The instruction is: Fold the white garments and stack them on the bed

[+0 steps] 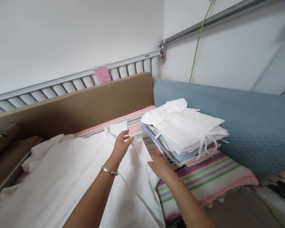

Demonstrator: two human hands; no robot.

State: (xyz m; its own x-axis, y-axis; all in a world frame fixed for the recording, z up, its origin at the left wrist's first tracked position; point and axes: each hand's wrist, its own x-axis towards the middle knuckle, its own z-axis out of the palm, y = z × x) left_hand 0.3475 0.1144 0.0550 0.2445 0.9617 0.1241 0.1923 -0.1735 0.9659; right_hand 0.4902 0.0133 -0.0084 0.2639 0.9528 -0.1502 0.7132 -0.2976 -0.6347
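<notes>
A large white garment (80, 164) lies spread over the striped cover, with creases and a narrow strip showing on its right part. Above its upper right portion is my left hand (121, 145), wearing a silver bracelet (110, 171). The fingers of that hand are slightly curled and apart, with nothing visible in them. My right hand (161, 166) is at the garment's right edge, thumb towards the cloth and closed on it; the other fingers are partly hidden. Just beyond the right hand sits a pile of folded clothes (180, 126), white on top with tie strings hanging from the front.
The striped cover (194, 183) has a fringed front edge. A brown padded board (123, 95) runs along the back, before a white radiator (130, 68). To the right is a blue cushioned backrest (247, 126). A green cord (199, 38) hangs by the grey pipe (209, 25).
</notes>
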